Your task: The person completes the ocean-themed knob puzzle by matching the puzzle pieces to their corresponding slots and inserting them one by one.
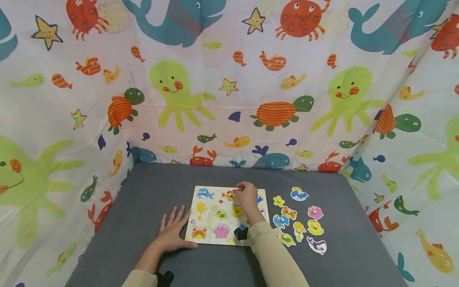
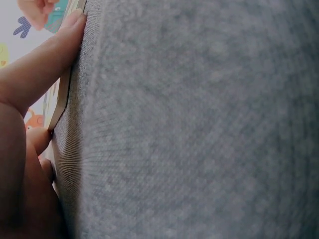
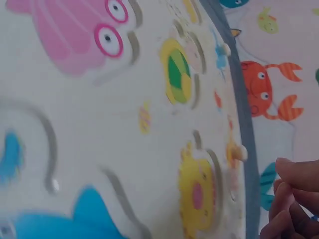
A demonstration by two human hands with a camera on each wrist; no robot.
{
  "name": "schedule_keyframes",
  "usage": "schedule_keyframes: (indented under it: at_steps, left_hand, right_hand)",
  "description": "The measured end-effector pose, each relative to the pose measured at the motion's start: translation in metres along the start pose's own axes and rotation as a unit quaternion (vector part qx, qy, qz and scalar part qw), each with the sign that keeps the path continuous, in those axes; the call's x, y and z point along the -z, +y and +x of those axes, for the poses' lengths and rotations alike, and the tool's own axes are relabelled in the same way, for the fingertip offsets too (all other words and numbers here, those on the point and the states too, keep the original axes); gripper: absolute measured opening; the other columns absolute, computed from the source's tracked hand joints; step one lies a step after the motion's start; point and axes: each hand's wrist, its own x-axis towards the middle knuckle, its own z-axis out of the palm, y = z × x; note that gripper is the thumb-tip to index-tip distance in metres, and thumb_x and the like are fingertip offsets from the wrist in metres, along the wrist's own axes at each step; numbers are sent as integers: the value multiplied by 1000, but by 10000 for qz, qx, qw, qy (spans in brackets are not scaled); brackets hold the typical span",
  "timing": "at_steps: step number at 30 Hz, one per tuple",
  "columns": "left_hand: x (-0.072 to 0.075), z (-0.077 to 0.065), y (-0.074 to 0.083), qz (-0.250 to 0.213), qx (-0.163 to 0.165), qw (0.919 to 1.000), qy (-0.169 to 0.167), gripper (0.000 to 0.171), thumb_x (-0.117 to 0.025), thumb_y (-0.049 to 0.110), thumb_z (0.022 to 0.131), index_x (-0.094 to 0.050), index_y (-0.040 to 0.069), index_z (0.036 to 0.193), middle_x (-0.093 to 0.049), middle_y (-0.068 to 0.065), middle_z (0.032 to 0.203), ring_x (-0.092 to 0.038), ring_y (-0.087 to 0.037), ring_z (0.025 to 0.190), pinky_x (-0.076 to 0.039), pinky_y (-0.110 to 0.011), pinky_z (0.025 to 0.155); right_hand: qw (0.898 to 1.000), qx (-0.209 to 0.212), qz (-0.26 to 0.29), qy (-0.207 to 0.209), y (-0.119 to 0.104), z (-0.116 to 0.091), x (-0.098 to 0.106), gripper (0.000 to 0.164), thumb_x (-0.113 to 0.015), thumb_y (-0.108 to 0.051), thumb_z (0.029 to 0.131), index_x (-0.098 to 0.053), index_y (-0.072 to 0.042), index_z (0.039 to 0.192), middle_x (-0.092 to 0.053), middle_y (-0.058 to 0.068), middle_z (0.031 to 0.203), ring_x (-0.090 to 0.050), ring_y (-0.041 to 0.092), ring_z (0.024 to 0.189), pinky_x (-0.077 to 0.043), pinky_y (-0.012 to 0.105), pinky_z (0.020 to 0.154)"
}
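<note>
My left hand (image 1: 173, 231) lies with its fingers spread at the left edge of a wooden puzzle board (image 1: 229, 240); its thumb (image 2: 55, 50) touches the board's front edge in the left wrist view. Above the far part of the board is my right hand (image 1: 246, 197), beside an orange fish piece (image 1: 228, 195) seated in its slot. The fish's knob (image 3: 240, 152) stands apart from the bent fingers (image 3: 294, 199), and nothing shows between them. A blue dolphin piece (image 1: 205, 193) with a knob sits in the top left slot. Other slots show printed sea animals.
Right of the board, several loose knobbed pieces lie on the grey table (image 1: 344, 223), among them a blue whale (image 1: 299, 194), a crab (image 1: 289, 213), a turtle (image 1: 287, 239) and a purple whale (image 1: 316, 245). A sea-animal printed curtain (image 1: 215, 111) rises behind and at both sides.
</note>
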Motion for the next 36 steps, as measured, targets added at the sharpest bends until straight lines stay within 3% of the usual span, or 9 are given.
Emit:
schedule_keyframes:
  at_steps: [7, 14, 18, 25, 30, 36]
  left_hand:
    - [2, 2, 1, 176, 276, 9993, -152, 131, -80, 77, 61, -22, 20, 163, -7, -12, 171, 7, -39, 156, 14, -67, 117]
    - [7, -1, 3, 82, 250, 9996, -98, 129, -81, 75, 61, -23, 20, 163, -9, -13, 171, 6, -41, 156, 13, -68, 116]
    - [4, -1, -2, 217, 251, 9995, -2, 131, -79, 79, 60, -23, 20, 163, -9, -13, 171, 5, -40, 156, 12, -67, 117]
    - [13, -1, 6, 303, 378, 9986, -231, 130, -79, 77, 62, -21, 18, 163, -7, -14, 170, 5, -44, 155, 12, -68, 117]
    - [11, -1, 9, 218, 301, 9990, -234, 128, -81, 73, 64, -22, 17, 163, -8, -17, 170, 4, -46, 155, 11, -70, 116]
    - [5, -1, 10, 68, 227, 9995, -185, 128, -79, 75, 63, -22, 19, 163, -9, -15, 170, 6, -43, 155, 15, -69, 116]
  right_hand:
    - [9993, 191, 164, 280, -9, -1, 28, 27, -81, -16, 85, -76, -6, 110, -74, 6, 86, -68, 24, 79, -58, 42, 73]
    - [9987, 164, 319, 350, -16, -1, 51, 27, -79, -18, 89, -75, -6, 113, -73, 8, 89, -67, 22, 79, -59, 38, 70]
    - [9986, 50, 291, 444, -11, 1, 62, 28, -78, -18, 89, -75, -6, 114, -74, 8, 92, -68, 23, 81, -58, 38, 72]
    - [9982, -90, 282, 517, 2, 5, 78, 29, -77, -20, 90, -74, -7, 115, -73, 10, 95, -67, 24, 82, -58, 39, 75]
    - [9975, -88, 178, 684, 12, 7, 90, 29, -78, -18, 89, -74, -5, 115, -74, 12, 96, -69, 27, 87, -59, 42, 78]
    - [9960, -234, -1, 858, 29, 7, 110, 28, -77, -15, 89, -73, -3, 114, -74, 14, 95, -69, 28, 83, -58, 40, 70]
